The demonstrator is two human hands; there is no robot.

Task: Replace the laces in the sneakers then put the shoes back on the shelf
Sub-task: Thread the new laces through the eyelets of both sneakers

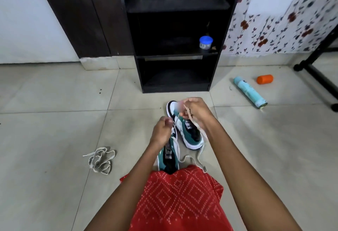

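On the tiled floor (pixel 54 130) just in front of your lap, both sneakers lie side by side: the near sneaker (pixel 168 159) half hidden under your left wrist, the far sneaker (pixel 191 133) angled with its toe toward the black shelf unit (pixel 175 4). The fingers of your left hand (pixel 161 130) pinch one stretch of a pale flat lace (pixel 200 154), and the fingers of your right hand (pixel 194 111) are curled round another stretch of it, held up above the shoes; its slack trails down beside your right forearm and loops back across the floor by your red garment. A second loose lace (pixel 99 160) lies in a tangle well apart to your left, likely one already pulled out. By the look of it you are early to midway: the far sneaker shows no lacing across its tongue, the near one seems to be the shoe in hand, though your hand covers its eyelets, and neither has gone back on the shelf. The sneakers are teal, white and black with thick white soles and labelled tongues; the lace looks limp, slightly greyed, and apt to twist as you thread it.
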